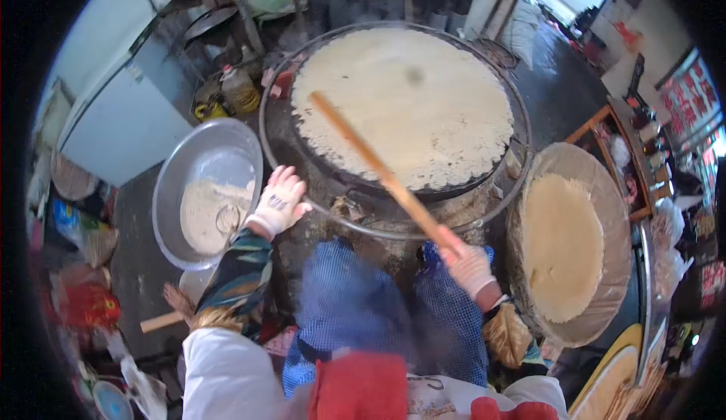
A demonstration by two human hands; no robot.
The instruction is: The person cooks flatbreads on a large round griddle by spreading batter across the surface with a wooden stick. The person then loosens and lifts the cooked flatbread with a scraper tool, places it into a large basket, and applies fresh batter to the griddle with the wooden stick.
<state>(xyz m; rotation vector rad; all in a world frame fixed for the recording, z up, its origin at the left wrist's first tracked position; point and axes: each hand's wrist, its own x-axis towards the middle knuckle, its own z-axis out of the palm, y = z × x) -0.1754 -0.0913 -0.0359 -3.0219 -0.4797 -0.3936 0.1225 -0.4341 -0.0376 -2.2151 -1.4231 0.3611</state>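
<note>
My right hand (467, 267), in a pale fingerless glove, is wrapped round the near end of a long flat wooden spatula (386, 176). The spatula reaches up and left across a large round pancake (401, 95). That pale sheet has ragged edges and covers most of a dark round griddle (408, 193). My left hand (281, 201), gloved the same way, is open with its fingers stretched out. It lies between the griddle's outer metal ring (344, 222) and a grey basin (163, 201) holding pale batter (200, 216) and what looks like a wire whisk (228, 218).
To the right sits a wide lined basket (614, 269) with a pale round pancake (563, 246) in it. Bottles of yellow oil (239, 87) stand behind the basin. A white cabinet (125, 125) is at the left, wooden boards (609, 382) at the lower right.
</note>
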